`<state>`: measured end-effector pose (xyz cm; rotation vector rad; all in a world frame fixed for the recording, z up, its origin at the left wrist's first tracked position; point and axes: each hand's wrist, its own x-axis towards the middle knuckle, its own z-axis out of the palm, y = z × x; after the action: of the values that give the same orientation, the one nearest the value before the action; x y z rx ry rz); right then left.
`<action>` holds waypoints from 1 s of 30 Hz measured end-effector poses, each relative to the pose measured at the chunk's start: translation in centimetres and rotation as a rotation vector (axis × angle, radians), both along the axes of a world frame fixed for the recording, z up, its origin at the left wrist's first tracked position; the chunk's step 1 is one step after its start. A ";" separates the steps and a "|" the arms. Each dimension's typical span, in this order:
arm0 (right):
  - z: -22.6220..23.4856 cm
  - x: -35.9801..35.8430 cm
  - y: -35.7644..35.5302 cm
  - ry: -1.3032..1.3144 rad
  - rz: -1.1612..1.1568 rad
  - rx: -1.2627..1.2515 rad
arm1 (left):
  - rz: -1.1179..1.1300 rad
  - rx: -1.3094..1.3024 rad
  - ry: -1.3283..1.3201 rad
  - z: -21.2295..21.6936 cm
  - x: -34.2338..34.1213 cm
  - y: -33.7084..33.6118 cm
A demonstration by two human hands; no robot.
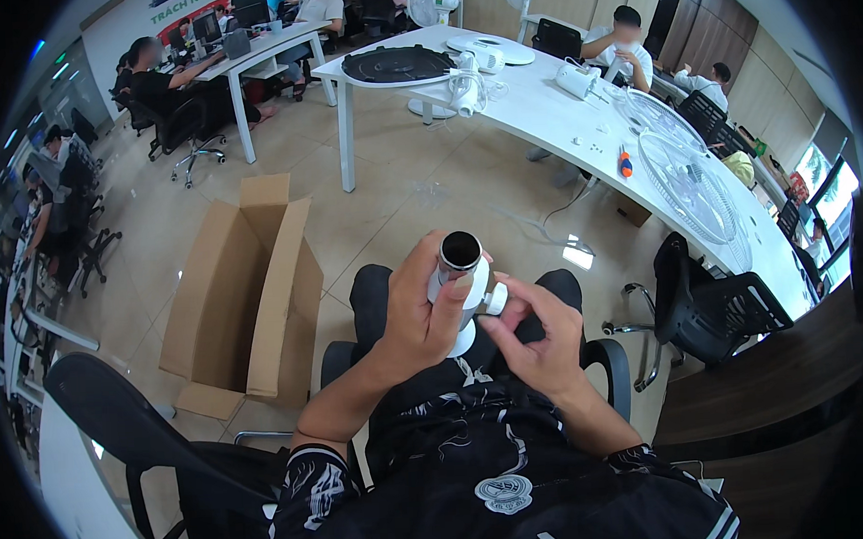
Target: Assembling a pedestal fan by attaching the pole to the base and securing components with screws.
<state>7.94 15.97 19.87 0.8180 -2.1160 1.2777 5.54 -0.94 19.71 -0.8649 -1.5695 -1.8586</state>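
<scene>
Over my lap, my left hand [420,308] is wrapped round a white fan stand pole [460,253], whose open metal tube end points up toward me. A white knob [496,299] sticks out of the pole's right side. The thumb and fingers of my right hand [540,334] are pinched at this knob. Below my hands a white round part of the pole [462,341] shows between my legs; its lower end is hidden.
An open cardboard box [285,303] stands on the floor at left. On the long white table [540,99] ahead lie fan grilles [690,184], a black round base [398,64], a fan motor [577,78] and a screwdriver [626,164]. Office chairs [704,303] stand around; people sit beyond.
</scene>
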 end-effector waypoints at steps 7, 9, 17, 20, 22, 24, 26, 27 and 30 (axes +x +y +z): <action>0.5 0.0 0.9 -0.220 0.026 0.080 | 0.051 0.001 0.067 -0.1 -0.1 0.6; 1.1 -0.1 0.7 -0.639 0.237 -0.062 | 0.040 -0.019 0.046 0.0 -0.1 0.4; 1.2 0.2 0.3 -0.526 0.159 -0.115 | 0.058 -0.128 0.031 0.0 0.3 0.0; 0.1 -0.4 1.6 -0.941 0.439 -0.368 | 0.118 -0.140 0.095 -0.1 0.3 0.1; -0.2 -0.4 1.6 -1.072 0.600 -0.478 | 0.090 -0.172 0.059 -0.3 0.2 0.0; 0.7 0.2 0.5 -0.458 0.018 -0.102 | 0.087 -0.184 0.053 -0.2 0.1 -0.1; 1.4 -0.6 0.7 -0.246 -0.009 -0.108 | 0.084 -0.194 0.051 -0.1 0.0 -0.1; 1.4 -1.5 1.2 -0.014 0.047 0.033 | 0.073 -0.124 0.045 0.0 -0.1 -0.1; 1.3 -3.8 2.6 0.372 0.122 0.311 | 0.051 -0.052 0.029 0.0 0.0 0.1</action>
<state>4.13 18.52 21.14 1.2284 -2.0041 0.7813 5.57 -0.79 19.66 -0.8624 -1.6132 -1.7691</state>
